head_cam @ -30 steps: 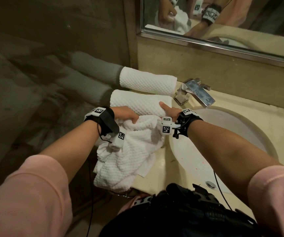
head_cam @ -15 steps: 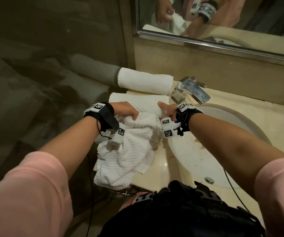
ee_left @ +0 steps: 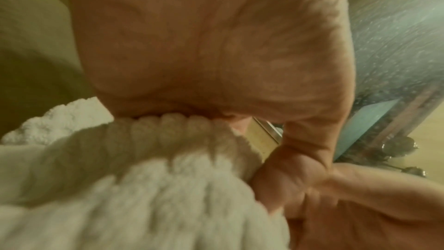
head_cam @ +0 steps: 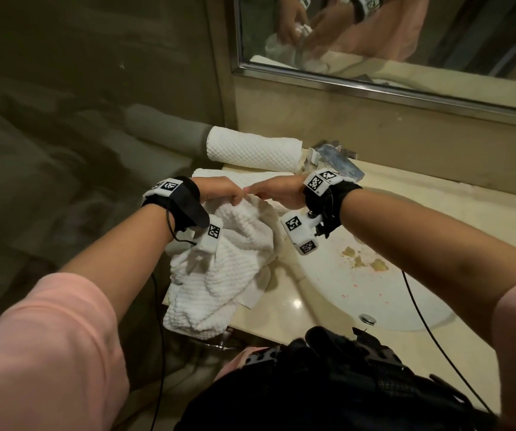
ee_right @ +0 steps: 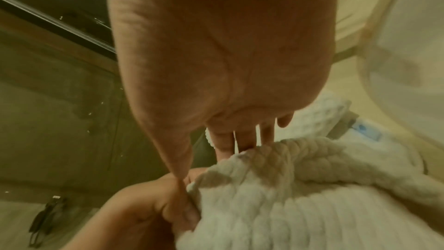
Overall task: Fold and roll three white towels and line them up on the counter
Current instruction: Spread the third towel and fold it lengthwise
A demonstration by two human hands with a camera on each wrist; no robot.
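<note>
Counter (head_cam: 294, 303) bears crumpled white towel (head_cam: 219, 275), both hands gripping.

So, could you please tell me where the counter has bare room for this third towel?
Bare beige counter shows between the loose white waffle towel and the white oval sink, towards the front edge. The back left corner is crowded: the rolled white towel, a second towel before it, then the chrome faucet.

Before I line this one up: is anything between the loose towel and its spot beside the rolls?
Nothing visible: both hands grip the loose towel, and the second roll lies just beyond them.
</note>
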